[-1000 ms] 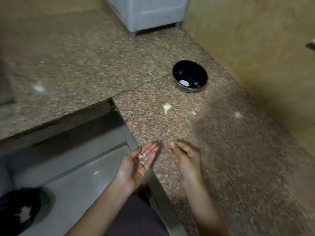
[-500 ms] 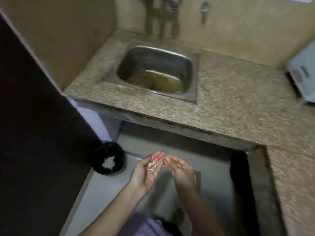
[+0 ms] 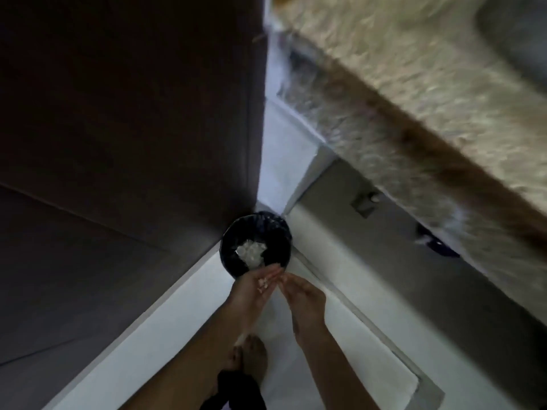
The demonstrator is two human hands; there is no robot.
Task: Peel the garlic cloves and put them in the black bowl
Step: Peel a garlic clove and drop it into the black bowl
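Pale garlic skins (image 3: 262, 284) lie on my upturned left hand (image 3: 251, 291), fingers straight; my right hand (image 3: 303, 295) hangs just beside it, fingers relaxed. Both hover over the near rim of a black-lined bin (image 3: 233, 250) on the floor (image 3: 349, 344).

Frame centre: left hand (image 3: 251, 291) flat, palm up, small pale papery scraps (image 3: 262, 284) on its fingers, fingertips overlapping the lower edge of a round black-lined bin (image 3: 232, 241). Right hand (image 3: 303, 294) just beside, fingers relaxed. Blurred speckled stone counter (image 3: 414, 84) upper right.
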